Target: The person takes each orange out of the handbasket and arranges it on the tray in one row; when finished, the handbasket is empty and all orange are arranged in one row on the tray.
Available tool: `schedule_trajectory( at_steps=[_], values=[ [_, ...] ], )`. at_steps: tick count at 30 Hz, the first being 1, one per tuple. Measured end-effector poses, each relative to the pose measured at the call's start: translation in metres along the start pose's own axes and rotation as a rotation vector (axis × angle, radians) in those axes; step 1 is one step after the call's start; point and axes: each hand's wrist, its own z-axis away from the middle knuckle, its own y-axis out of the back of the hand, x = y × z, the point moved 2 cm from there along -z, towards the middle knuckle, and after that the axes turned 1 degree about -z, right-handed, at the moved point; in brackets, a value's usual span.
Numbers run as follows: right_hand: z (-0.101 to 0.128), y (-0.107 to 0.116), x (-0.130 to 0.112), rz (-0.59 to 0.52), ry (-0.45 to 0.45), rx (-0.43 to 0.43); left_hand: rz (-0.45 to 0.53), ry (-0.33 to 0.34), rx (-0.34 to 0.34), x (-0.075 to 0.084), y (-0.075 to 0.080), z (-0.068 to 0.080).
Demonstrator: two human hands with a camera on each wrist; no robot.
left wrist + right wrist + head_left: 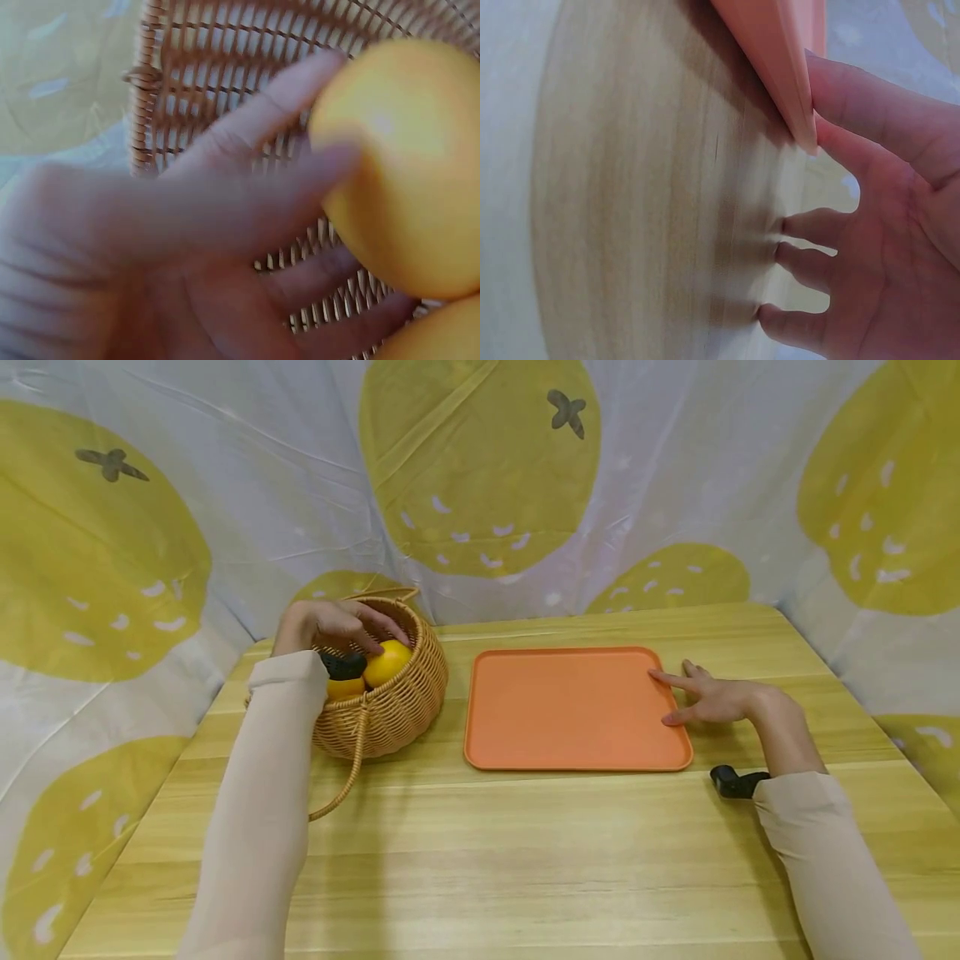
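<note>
A smooth, round, orange-yellow fruit is reached by the left hand inside a woven tan wicker basket, set near the far left corner of a pale wood-grain table. The fruit is best taken, it appears, with the thumb on one side and the fingers slid down the other, so that its widest part is cupped; a fingertip hold on so smooth a skin could slip. The basket's rim and a second orange-yellow fruit, touching the first, are also to be kept clear. The left hand's fingers are spread about the fruit, with the thumb laid at its surface; no firm clasp is apparent. To the basket's right, just apart, a flat, rectangular orange tray is placed toward the table's far edge. Its right edge is touched by the thumb and index finger of the right hand, spread wide, with the other fingertips propped on the table. Light, level pressure seems enough there; a hard push could shift the tray.
</note>
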Motion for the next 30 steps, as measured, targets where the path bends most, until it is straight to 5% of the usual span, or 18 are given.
schedule_trajectory(
  at_steps=[10,19,30],
  values=[
    [0.0006,0.0004,-0.0009,-0.005,0.004,-0.001,0.000,0.020,0.031,0.0021,-0.0043,-0.0067],
    [0.0004,-0.0005,0.0003,-0.002,0.005,0.004,-0.051,-0.001,-0.067,0.0029,-0.0045,-0.0054],
    [-0.0006,-0.0003,0.0002,0.011,0.020,0.013,-0.044,0.027,0.052,0.0043,-0.0074,-0.0040]
  ],
)
